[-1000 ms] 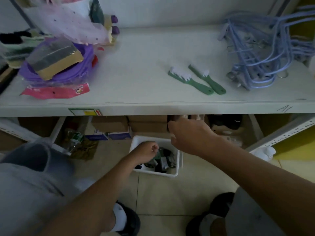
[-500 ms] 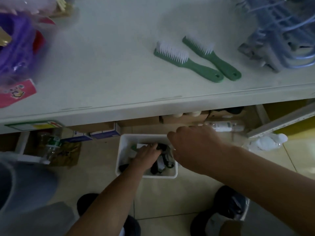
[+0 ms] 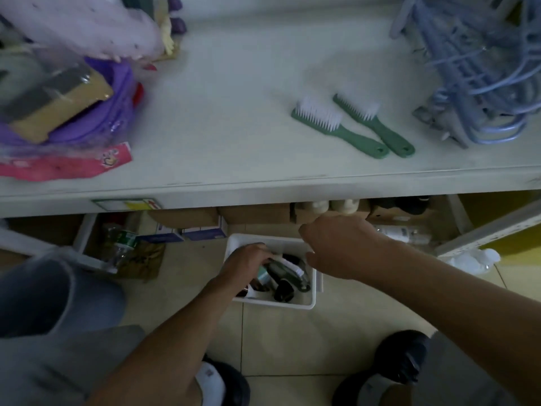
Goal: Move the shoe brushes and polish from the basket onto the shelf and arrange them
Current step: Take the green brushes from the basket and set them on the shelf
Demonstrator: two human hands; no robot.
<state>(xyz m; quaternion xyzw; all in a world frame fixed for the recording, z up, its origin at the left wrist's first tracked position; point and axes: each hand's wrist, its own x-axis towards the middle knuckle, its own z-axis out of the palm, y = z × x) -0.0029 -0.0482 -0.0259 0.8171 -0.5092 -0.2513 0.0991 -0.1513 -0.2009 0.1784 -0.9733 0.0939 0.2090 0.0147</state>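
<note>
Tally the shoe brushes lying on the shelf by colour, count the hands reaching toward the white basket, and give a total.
Green shoe brushes on the shelf: 2, the left brush and the right brush
Hands at the white basket: 2, the left hand and the right hand
Total: 4

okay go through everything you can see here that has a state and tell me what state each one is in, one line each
Left hand: down in the basket, on the items there; grip unclear.
Right hand: over the basket's far rim, fingers curled, nothing visibly held.
Basket: on the floor, not yet emptied.
Two green brushes: lying side by side on the shelf.
Hangers: piled at the shelf's right end.
</note>
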